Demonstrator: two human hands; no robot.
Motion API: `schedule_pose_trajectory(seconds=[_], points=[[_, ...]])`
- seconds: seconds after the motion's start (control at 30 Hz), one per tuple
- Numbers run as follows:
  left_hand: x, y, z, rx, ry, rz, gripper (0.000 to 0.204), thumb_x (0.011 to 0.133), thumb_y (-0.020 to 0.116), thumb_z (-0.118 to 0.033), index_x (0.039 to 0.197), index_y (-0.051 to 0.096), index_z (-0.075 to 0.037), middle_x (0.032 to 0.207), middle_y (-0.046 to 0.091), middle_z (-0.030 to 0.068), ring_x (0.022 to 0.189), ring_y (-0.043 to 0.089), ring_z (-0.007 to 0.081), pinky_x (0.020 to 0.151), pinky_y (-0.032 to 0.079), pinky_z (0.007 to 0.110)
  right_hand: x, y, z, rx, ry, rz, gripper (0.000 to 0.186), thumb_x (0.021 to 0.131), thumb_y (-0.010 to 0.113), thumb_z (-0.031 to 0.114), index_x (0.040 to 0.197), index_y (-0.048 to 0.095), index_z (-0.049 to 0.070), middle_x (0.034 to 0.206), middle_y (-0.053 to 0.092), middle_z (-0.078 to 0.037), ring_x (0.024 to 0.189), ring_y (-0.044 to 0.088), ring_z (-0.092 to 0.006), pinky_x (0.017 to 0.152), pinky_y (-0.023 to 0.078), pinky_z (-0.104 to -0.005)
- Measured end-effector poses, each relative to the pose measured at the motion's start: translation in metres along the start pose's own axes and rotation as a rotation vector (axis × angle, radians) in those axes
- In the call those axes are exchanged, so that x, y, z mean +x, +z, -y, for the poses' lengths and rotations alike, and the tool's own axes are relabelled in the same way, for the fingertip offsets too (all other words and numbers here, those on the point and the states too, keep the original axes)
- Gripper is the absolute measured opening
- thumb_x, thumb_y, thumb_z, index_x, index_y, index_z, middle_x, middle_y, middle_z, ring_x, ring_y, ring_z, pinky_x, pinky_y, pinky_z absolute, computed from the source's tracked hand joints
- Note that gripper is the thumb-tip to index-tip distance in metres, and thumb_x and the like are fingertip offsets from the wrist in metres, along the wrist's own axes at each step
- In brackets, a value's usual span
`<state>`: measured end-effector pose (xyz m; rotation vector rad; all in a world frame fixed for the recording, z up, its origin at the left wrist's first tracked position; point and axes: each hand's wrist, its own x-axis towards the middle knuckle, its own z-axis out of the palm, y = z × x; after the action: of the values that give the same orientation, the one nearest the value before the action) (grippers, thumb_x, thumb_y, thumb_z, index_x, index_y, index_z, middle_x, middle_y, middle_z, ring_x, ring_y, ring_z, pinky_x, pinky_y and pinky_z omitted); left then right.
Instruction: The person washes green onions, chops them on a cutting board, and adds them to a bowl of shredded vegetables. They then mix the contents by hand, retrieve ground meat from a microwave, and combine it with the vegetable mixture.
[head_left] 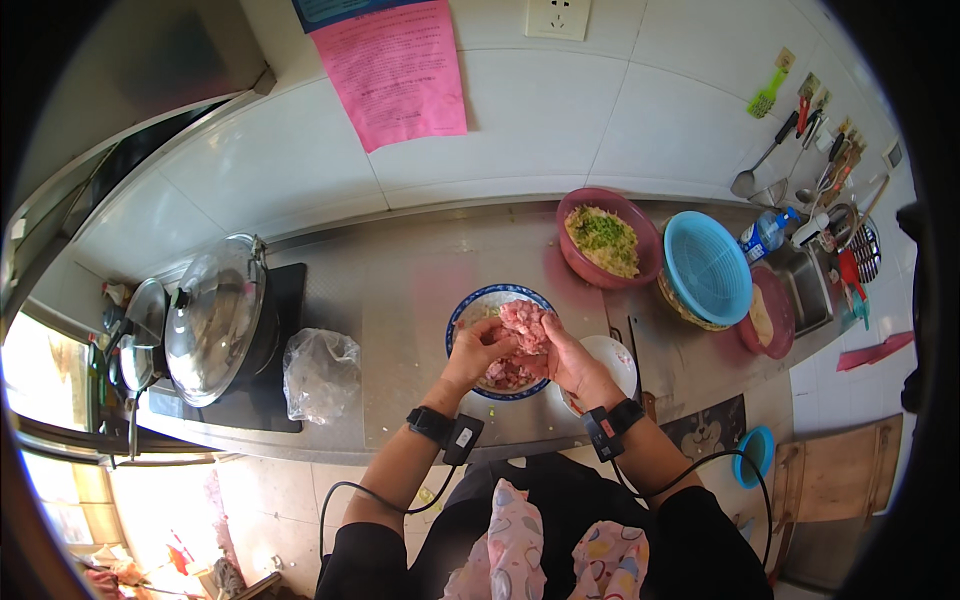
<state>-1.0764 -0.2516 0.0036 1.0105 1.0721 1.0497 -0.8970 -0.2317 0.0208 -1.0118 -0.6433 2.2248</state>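
A lump of pink minced meat point(525, 322) is held up between my two hands, over a white bowl with a blue patterned rim point(462, 306). My left hand point(476, 352) has its fingers curled against the lump's near left side. On the other side, my right hand point(577, 364) cups it, thumb up along its edge. More minced meat point(506, 376) lies in the bowl below, with some pale and green bits at the far side. Just right of the bowl, a white plate point(617, 362) is partly covered by my right hand and wrist.
A dark red basin point(648, 240) of chopped greens stands behind right, beside a blue plastic basket point(708, 268). A knife point(640, 372) lies by the plate. Left are a clear plastic bag point(322, 375) and a lidded wok point(215, 325) on the stove. The sink point(808, 295) is far right.
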Motion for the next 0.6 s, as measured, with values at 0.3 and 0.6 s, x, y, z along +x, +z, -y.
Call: schedule_pose_trajectory(seconds=[0.3,0.6], points=[[0.005,-0.006,0.011,-0.478,-0.117,-0.127,0.010,0.082,0.058,-0.009,0.089,0.061,-0.002,0.079,0.062,0.0041,0.071,0.059,0.0119,0.063,0.051,0.024,0.004,-0.013,-0.005,0.155,-0.027,-0.040,0.033,0.081,0.059,0.035,0.108,0.052,0.016,0.090,0.060,0.002,0.074,0.059,-0.0093,0.054,0.050,-0.0209],[0.001,-0.006,0.013,-0.748,-0.151,-0.054,0.013,0.084,0.053,-0.005,0.096,0.056,-0.002,0.093,0.059,0.0053,0.079,0.059,0.0154,0.071,0.053,0.029,0.006,-0.025,-0.010,0.227,-0.115,0.046,0.030,0.082,0.059,0.033,0.105,0.053,0.016,0.090,0.059,0.002,0.075,0.058,-0.0090,0.058,0.050,-0.0209]])
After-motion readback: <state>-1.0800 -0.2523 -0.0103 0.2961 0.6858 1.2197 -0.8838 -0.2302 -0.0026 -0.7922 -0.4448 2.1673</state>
